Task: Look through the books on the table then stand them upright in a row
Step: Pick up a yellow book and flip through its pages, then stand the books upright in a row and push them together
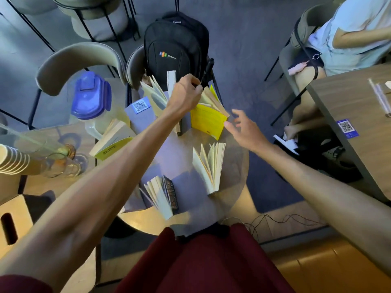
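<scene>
Standing step seemingly half done: several books up on end on the round table (238,187), most fanned open, in a loose ring rather than a row. From the left: book with yellow lower cover (114,142) leaning by the pitcher (91,98). At the far edge, fanned book (154,96) and slim white book (171,78). Near left, fanned book with dark cover (164,193). In the middle, dark book (179,127); just right of it, yellow book (208,121). Near right, another fanned book (209,166).

Left hand (186,92) stretched to the far side, fingers curled, apparently clamped on the top of the dark book, with the grip itself hidden under the knuckles. Right hand (243,127) spread and relaxed, holding nothing, fingertips just beside the yellow book's right edge; touching or not, impossible to tell.

Next, probably: steady the dark book, close the fanned covers, then draw everything into one line, spines side by side. Calls for a light touch, with open books so near one another and likely to tip.

Surface pale wood, QR sticker (139,105) on its far left part. Further left, stacked cups (10,159) and glasses (61,163) on another top. Beyond, grey chair (78,60) and black backpack (175,45) on a seat. Far right, second table (349,106) and a seated person (349,39). Dark carpet below, cables (275,220) on the near floor.
</scene>
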